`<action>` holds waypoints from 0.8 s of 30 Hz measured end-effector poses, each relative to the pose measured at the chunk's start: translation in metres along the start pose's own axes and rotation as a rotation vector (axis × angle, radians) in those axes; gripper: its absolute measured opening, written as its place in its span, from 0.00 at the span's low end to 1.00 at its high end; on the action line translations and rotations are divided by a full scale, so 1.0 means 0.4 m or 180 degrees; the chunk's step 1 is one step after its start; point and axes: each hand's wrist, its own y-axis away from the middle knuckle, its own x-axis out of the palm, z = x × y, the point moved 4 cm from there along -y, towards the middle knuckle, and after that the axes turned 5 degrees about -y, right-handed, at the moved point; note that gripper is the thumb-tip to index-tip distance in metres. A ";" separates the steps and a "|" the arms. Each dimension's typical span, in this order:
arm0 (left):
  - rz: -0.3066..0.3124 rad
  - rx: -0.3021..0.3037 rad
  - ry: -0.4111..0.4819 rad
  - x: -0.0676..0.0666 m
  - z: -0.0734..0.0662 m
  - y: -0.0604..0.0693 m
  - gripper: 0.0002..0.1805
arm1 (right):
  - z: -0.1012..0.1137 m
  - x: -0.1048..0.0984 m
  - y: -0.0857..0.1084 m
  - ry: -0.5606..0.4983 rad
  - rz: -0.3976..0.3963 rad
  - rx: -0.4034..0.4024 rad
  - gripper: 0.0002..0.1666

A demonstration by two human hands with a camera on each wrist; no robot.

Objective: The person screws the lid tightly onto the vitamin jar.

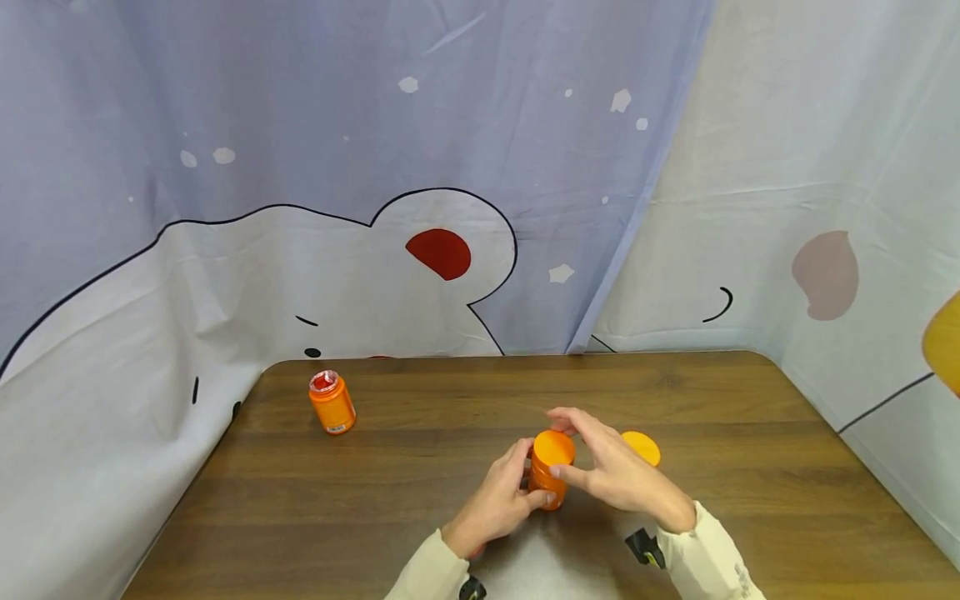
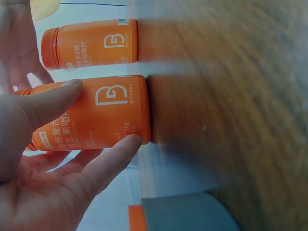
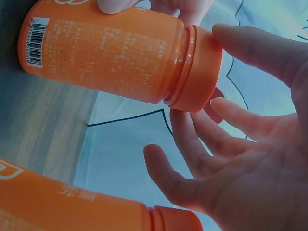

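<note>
Head: held bottle (image 1: 543, 478) lidded, jar (image 1: 333, 406) uncapped.

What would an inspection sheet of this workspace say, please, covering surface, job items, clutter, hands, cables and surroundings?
Surface: brown wood-grain table, with a pale sheen near the person.
Job items: held bottle, orange, upright, with its orange lid on; capped bottle to its right; uncapped bottle standing at the far left, reddish at its mouth.
Clutter: blurred grey object with an orange part beside it at the left wrist view's bottom edge; cannot tell what.
Left hand: grips the held bottle's body.
Right hand: thumb and fingers on the lid.
Cables: nothing seen.
Surroundings: printed blue and white cloth behind and beside the table.
</note>
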 end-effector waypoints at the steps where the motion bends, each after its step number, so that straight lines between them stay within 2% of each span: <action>1: 0.0008 -0.0002 0.0003 0.000 0.001 0.000 0.30 | 0.000 0.000 0.000 0.0035 -0.0024 0.0005 0.34; 6: 0.0010 0.0004 -0.0014 0.000 0.002 0.000 0.29 | -0.001 0.002 -0.001 0.0159 -0.0116 0.0063 0.32; 12: -0.0049 0.0018 -0.0150 -0.003 0.003 0.000 0.29 | -0.003 0.005 0.003 0.0111 -0.0066 0.0203 0.39; 16: -0.0033 -0.0055 -0.0086 -0.006 0.006 0.000 0.30 | -0.008 0.009 0.002 -0.0150 0.0038 0.0190 0.39; 21: -0.0022 -0.0074 -0.0063 -0.012 0.008 0.001 0.30 | -0.010 0.020 -0.003 -0.0639 0.0209 0.0121 0.37; 24: -0.0007 -0.0074 -0.0043 -0.014 0.008 0.001 0.30 | -0.006 0.022 -0.005 -0.0728 0.0239 0.0073 0.37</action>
